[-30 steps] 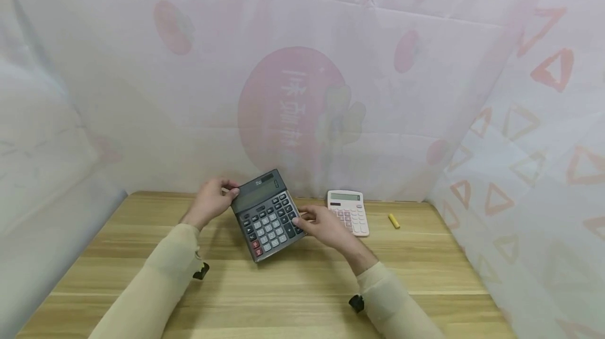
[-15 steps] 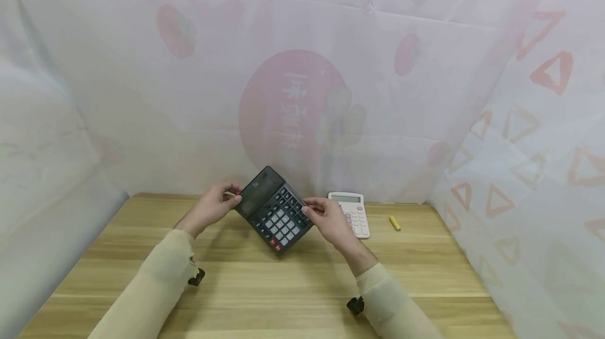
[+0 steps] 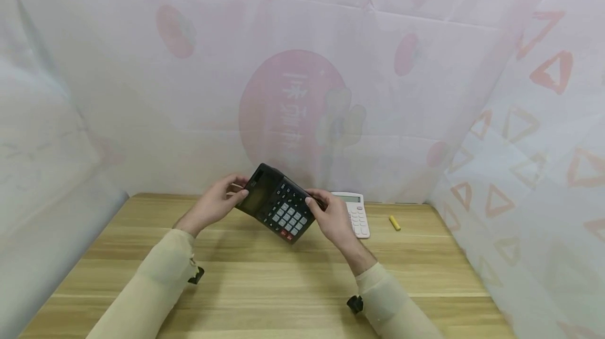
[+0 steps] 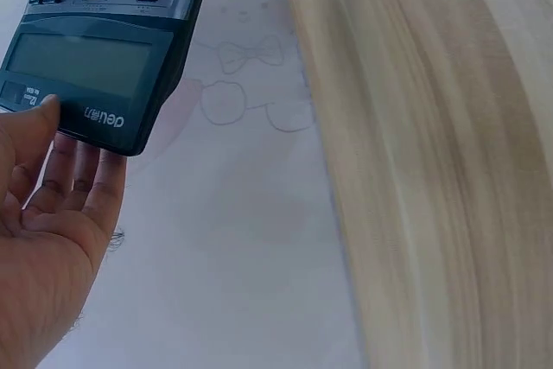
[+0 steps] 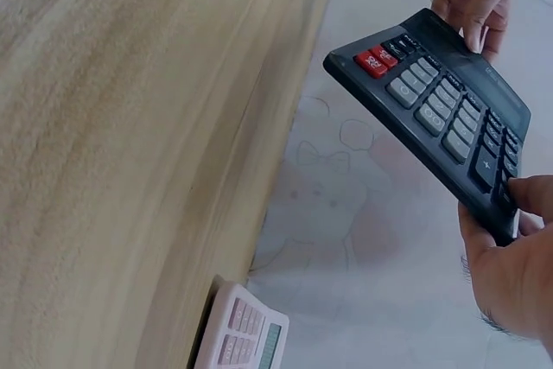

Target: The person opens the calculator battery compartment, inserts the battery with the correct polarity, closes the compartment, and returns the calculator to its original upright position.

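A large dark calculator (image 3: pixel 279 202) with white number keys and two red keys is held up over the wooden table, tilted, its display toward the left. My left hand (image 3: pixel 219 202) pinches its display end, thumb on the front and fingers behind, as the left wrist view shows of the calculator (image 4: pixel 104 49). At the opposite edge my right hand (image 3: pixel 333 218) grips it with the thumb on the key side. Both red keys of the calculator (image 5: pixel 423 110) face up in the right wrist view. Behind the right hand lies a smaller pale pink calculator (image 3: pixel 356 218), partly covered by that hand.
A short yellow stick (image 3: pixel 394 223) lies on the wooden table (image 3: pixel 264 297) right of the pink calculator. Printed cloth (image 3: pixel 203 92) hangs along the table's back edge and at both sides.
Both hands have turned the dark calculator counterclockwise and tilted it, so its red keys swing to the right. The right hand now covers more of the pink calculator.
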`<state>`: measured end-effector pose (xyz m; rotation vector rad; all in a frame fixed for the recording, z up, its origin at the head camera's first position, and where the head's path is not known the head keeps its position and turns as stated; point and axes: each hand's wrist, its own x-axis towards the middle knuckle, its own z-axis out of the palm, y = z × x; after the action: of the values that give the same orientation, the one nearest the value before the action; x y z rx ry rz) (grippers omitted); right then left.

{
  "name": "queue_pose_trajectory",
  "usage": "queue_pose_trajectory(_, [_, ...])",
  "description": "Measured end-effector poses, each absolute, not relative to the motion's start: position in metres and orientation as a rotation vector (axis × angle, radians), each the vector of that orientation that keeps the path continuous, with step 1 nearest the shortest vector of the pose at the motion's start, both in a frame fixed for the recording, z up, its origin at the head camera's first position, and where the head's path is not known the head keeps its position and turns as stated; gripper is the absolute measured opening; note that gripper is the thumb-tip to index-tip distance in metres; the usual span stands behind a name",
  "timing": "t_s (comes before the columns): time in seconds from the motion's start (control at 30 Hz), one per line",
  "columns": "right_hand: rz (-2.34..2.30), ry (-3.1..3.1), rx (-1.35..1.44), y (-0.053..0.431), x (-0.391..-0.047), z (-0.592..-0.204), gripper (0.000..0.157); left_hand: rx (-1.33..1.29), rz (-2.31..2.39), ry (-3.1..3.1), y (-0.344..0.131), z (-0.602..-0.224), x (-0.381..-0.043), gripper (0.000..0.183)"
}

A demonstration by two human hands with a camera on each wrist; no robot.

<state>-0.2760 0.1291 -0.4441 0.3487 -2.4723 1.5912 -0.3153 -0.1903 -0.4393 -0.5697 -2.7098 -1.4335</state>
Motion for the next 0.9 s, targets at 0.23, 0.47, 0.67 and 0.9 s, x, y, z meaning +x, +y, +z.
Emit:
queue_pose_trajectory(0.23, [1.453,-2.393,0.463,0.126,-0.275,-0.444,0.026,-0.603,-1.378,-2.620,-0.186,-0.428,-0.311,0.036])
queue_pose_trajectory(0.47, [1.042,-2.364,0.632,0.125,-0.274,-0.446,0.029,-0.632,-1.199,-2.586,-0.178,-0.416,-0.302,0.036])
queue_pose_trajectory(0.67, [0.723,-2.290,0.764,0.124,-0.274,-0.447,0.028,-0.833,-0.862,-2.502,-0.167,-0.408,-0.298,0.033])
queue_pose_trajectory(0.9, [0.456,-2.204,0.843,0.124,-0.273,-0.452,0.027,-0.991,-0.536,-2.459,-0.152,-0.406,-0.293,0.033])
